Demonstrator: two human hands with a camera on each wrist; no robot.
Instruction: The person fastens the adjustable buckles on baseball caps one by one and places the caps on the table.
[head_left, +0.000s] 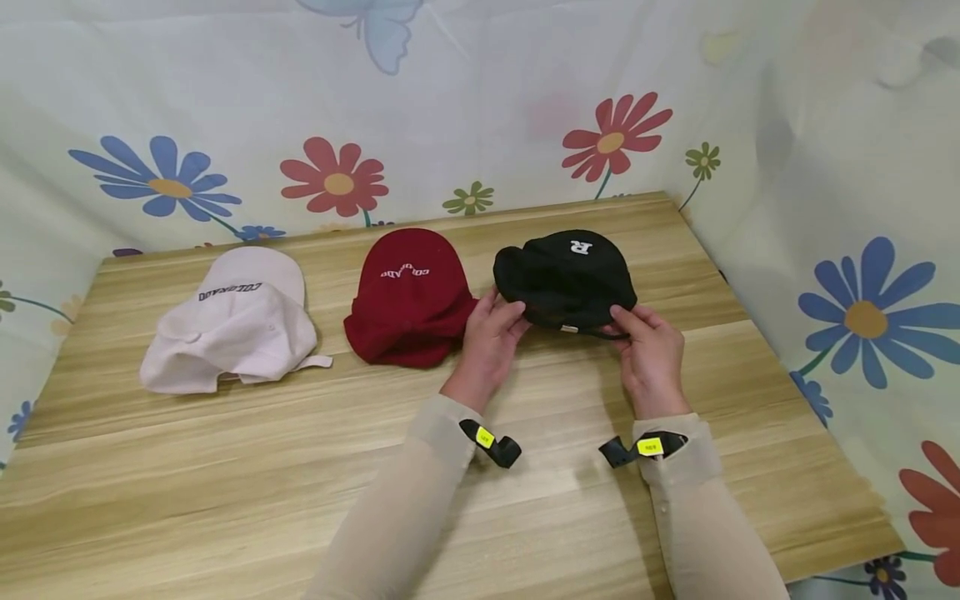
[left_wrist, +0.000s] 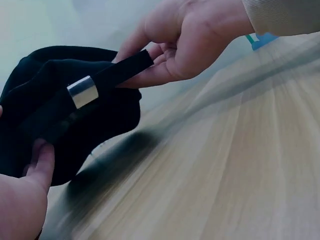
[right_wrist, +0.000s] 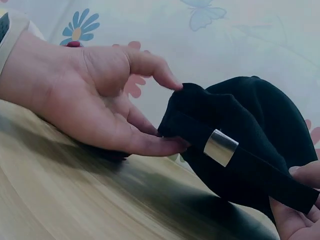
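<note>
Both hands hold a black baseball cap [head_left: 566,279] with a white letter on it, at the right of the head view. My left hand [head_left: 491,337] pinches its left edge between thumb and fingers. On the opposite edge, my right hand [head_left: 651,354] grips the cap near the end of its back strap. A silver buckle [right_wrist: 221,147] shows on that strap in the right wrist view. Below the cap in the left wrist view, its shadow falls on the tabletop. Just left of the left hand lies a dark red cap [head_left: 408,300] with white lettering.
A pale pink cap [head_left: 232,325] with dark lettering rests at the left of the wooden table [head_left: 247,467], its strap end sticking out to the right. Behind the table and along its right side hangs a white flowered cloth [head_left: 480,100].
</note>
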